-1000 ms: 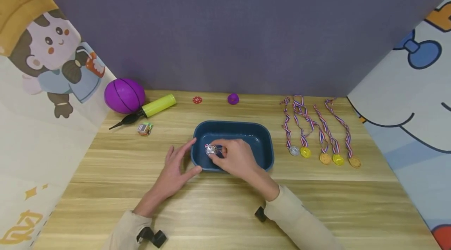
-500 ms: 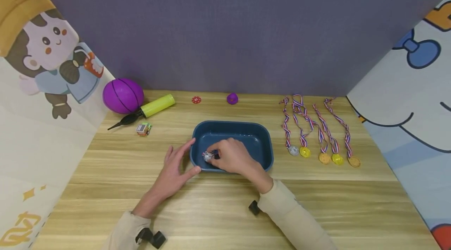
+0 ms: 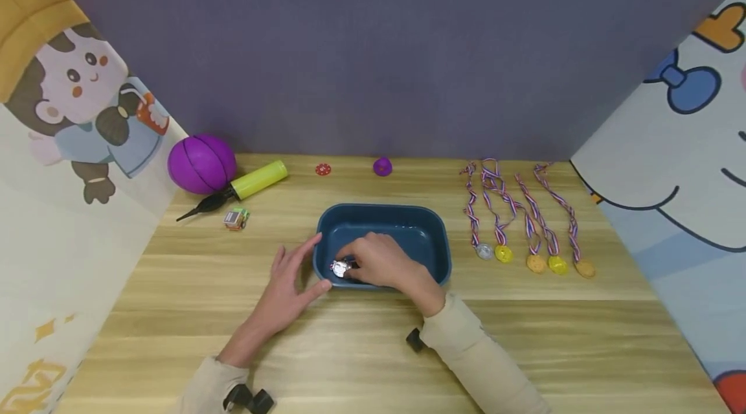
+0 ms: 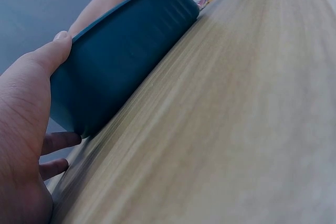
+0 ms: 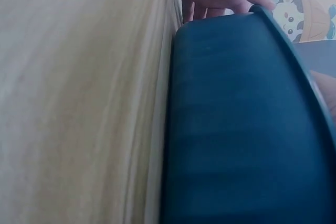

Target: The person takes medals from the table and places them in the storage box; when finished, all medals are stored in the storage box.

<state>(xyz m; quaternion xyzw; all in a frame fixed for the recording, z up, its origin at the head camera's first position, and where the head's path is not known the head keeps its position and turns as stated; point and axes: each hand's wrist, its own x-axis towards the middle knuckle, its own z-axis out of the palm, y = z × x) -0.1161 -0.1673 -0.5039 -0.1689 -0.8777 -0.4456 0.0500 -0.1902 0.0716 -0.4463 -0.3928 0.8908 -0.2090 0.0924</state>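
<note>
A dark blue rectangular basin [image 3: 415, 238] sits on the wooden table. Inside its front left part, my right hand [image 3: 381, 262] pinches a silver medal [image 3: 340, 268] low near the floor; a bit of striped ribbon shows beside it, the rest hidden by the fingers. My left hand [image 3: 285, 294] rests at the basin's left end with fingers and thumb spread. In the left wrist view, the left thumb [image 4: 59, 48] touches the rim of the basin [image 4: 121, 61]. The right wrist view shows mostly the basin's outer wall [image 5: 247, 119], which hides the medal.
Several medals with striped ribbons lie in a row to the right, including a silver one [image 3: 484, 251] and a gold one [image 3: 504, 254]. Behind are a red chip [image 3: 323, 170] and a small purple item [image 3: 382, 166]. At left are a purple ball [image 3: 202, 164], yellow pump [image 3: 259, 181] and small toy [image 3: 236, 219].
My right hand has lowered the silver medal and shifted it slightly left and toward the basin's front. The left hand has kept its place at the basin's end.
</note>
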